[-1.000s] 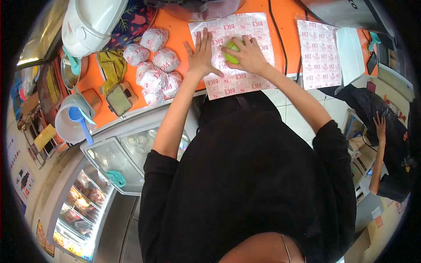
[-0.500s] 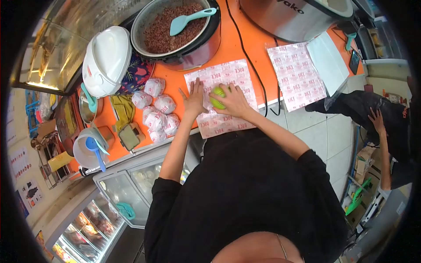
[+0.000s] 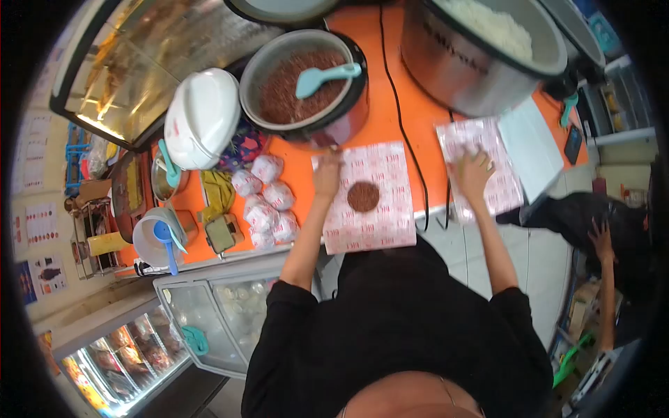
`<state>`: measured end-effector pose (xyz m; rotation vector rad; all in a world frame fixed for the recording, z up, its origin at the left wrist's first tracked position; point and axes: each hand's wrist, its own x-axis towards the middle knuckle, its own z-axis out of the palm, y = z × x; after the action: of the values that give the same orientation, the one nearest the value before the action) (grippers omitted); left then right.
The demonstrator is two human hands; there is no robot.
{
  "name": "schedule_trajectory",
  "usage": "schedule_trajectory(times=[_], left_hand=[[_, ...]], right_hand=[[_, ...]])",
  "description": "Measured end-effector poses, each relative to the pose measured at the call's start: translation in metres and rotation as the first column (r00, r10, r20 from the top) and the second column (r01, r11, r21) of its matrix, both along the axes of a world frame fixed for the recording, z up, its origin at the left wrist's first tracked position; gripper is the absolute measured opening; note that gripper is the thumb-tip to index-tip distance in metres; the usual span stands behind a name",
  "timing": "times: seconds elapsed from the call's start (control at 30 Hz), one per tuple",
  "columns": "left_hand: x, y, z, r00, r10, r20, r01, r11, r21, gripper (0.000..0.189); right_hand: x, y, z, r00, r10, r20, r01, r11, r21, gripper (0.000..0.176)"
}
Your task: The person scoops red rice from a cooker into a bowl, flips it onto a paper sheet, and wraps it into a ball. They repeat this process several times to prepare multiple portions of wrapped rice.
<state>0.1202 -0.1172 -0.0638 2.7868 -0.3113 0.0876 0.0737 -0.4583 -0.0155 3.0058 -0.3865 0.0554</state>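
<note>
Two hands down on printed paper, both open and gripping nothing. Left hand [image 3: 327, 175] flat on the upper left corner of a wrapper sheet [image 3: 383, 224], fingers pointing away from the body toward the pot, forearm running straight back to a black sleeve. Just beside that hand, at the middle of the sheet, a round flat disc of brown rice [image 3: 363, 196], touched by neither hand. Right hand [image 3: 475, 174] well apart from the disc, spread palm-down on a separate stack of sheets [image 3: 509, 191] to the right, arm stretched out and angled that way; somewhat blurred, so no telling whether one sheet is pinched. Between the two papers, a black cable [image 3: 411, 160] across the orange counter [image 3: 380, 118]. Lower edge of the wrapper sheet at the counter's front edge, bare orange only in a narrow strip above it. Beyond the left fingertips, a pot [image 3: 348, 118] of brown rice with a teal paddle [image 3: 327, 75] in it. Past the right hand, a big cooker [image 3: 460, 76] of white rice. Left of the sheet, a cluster of wrapped bundles [image 3: 268, 198].
</note>
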Motion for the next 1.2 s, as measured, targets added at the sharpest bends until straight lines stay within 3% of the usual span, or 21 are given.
schedule_trajectory(times=[0.03, 0.07, 0.1, 0.13, 0.17, 0.2, 0.23, 0.33, 0.43, 0.53, 0.57, 0.63, 0.7, 0.77, 0.8, 0.83, 0.9, 0.93, 1.03, 1.13, 1.2], left_hand=[[0.002, 0.008, -0.034, 0.956, -0.089, 0.279, 0.042, 0.985, 0.169, 0.042], [-0.005, 0.000, -0.037, 0.999, 0.037, 0.010, -0.038, 0.986, 0.162, 0.044], [0.002, 0.009, -0.072, 0.918, -0.129, 0.375, -0.198, 0.670, 0.715, 0.047], [0.004, 0.007, -0.062, 0.971, -0.010, 0.240, -0.093, 0.905, 0.415, 0.045], [0.007, 0.005, -0.053, 0.992, 0.073, 0.100, -0.076, 0.997, 0.023, 0.043], [-0.001, 0.000, -0.003, 0.985, 0.001, 0.171, -0.048, 0.962, 0.269, 0.038], [0.001, 0.001, -0.015, 0.996, 0.064, -0.054, -0.057, 0.992, 0.114, 0.039], [-0.012, 0.004, -0.029, 0.984, 0.123, 0.130, -0.121, 0.992, -0.019, 0.037], [-0.020, 0.009, -0.033, 0.929, 0.250, 0.272, -0.230, 0.968, -0.102, 0.040], [-0.020, 0.010, -0.023, 0.973, 0.186, 0.137, -0.160, 0.970, -0.181, 0.042], [-0.022, 0.008, -0.019, 0.969, 0.216, 0.119, -0.193, 0.964, -0.183, 0.042], [-0.020, 0.010, -0.020, 0.988, 0.154, 0.027, -0.148, 0.977, -0.152, 0.038], [-0.019, 0.003, -0.056, 0.972, 0.152, 0.181, -0.149, 0.988, -0.031, 0.038], [-0.019, 0.003, -0.055, 0.975, 0.182, 0.129, -0.171, 0.981, -0.089, 0.038], [-0.019, 0.003, -0.052, 0.963, 0.193, 0.187, -0.174, 0.978, -0.113, 0.037], [-0.020, 0.001, -0.050, 0.948, 0.197, 0.250, -0.168, 0.977, -0.134, 0.036], [-0.019, -0.001, -0.051, 0.915, 0.159, 0.370, -0.143, 0.987, -0.071, 0.022], [-0.020, 0.001, -0.052, 0.923, 0.176, 0.342, -0.168, 0.984, -0.051, 0.022], [-0.021, -0.009, -0.049, 0.881, 0.149, 0.450, -0.151, 0.988, -0.031, 0.013], [-0.024, -0.004, -0.045, 0.866, 0.171, 0.470, -0.169, 0.984, -0.048, 0.013], [-0.026, -0.006, -0.053, 0.873, 0.176, 0.456, -0.173, 0.984, -0.049, 0.014]], right_hand=[[0.002, 0.001, -0.028, 0.969, 0.184, 0.163, -0.177, 0.982, -0.059, 0.050], [0.012, -0.002, -0.088, 0.979, 0.204, 0.013, -0.204, 0.978, 0.038, 0.047], [0.019, 0.031, -0.055, 0.945, 0.324, 0.034, -0.324, 0.922, 0.211, 0.049], [0.030, 0.055, -0.050, 0.810, 0.493, 0.318, -0.567, 0.798, 0.204, 0.052], [0.046, 0.079, -0.048, 0.832, 0.545, 0.100, -0.544, 0.769, 0.337, 0.054], [0.056, 0.096, -0.036, 0.777, 0.612, 0.149, -0.590, 0.625, 0.511, 0.052], [0.063, 0.111, -0.042, 0.738, 0.649, 0.188, -0.656, 0.623, 0.426, 0.049], [0.072, 0.136, -0.035, 0.673, 0.728, 0.129, -0.691, 0.557, 0.460, 0.045], [0.064, 0.146, -0.041, 0.727, 0.677, 0.114, -0.633, 0.595, 0.495, 0.043], [0.055, 0.149, -0.061, 0.702, 0.635, 0.322, -0.711, 0.599, 0.370, 0.046], [0.052, 0.152, -0.058, 0.688, 0.658, 0.307, -0.722, 0.579, 0.379, 0.046], [0.049, 0.161, -0.045, 0.750, 0.630, 0.203, -0.660, 0.688, 0.302, 0.046], [0.059, 0.149, -0.065, 0.763, 0.643, 0.066, -0.636, 0.728, 0.255, 0.048], [0.060, 0.145, -0.076, 0.779, 0.579, -0.242, -0.601, 0.799, -0.022, 0.053], [0.068, 0.129, -0.103, 0.685, 0.729, 0.000, -0.708, 0.666, -0.234, 0.049], [0.067, 0.114, -0.125, 0.497, 0.840, 0.219, -0.710, 0.539, -0.453, 0.047], [0.052, 0.164, -0.048, 0.685, 0.648, 0.334, -0.677, 0.735, -0.038, 0.041], [0.051, 0.172, -0.041, 0.680, 0.659, 0.321, -0.694, 0.720, -0.005, 0.041], [0.051, 0.171, -0.031, 0.717, 0.636, 0.284, -0.655, 0.755, -0.039, 0.037], [0.051, 0.173, -0.038, 0.665, 0.621, 0.415, -0.662, 0.747, -0.056, 0.041], [0.048, 0.168, -0.037, 0.722, 0.620, 0.307, -0.626, 0.774, -0.092, 0.042]])
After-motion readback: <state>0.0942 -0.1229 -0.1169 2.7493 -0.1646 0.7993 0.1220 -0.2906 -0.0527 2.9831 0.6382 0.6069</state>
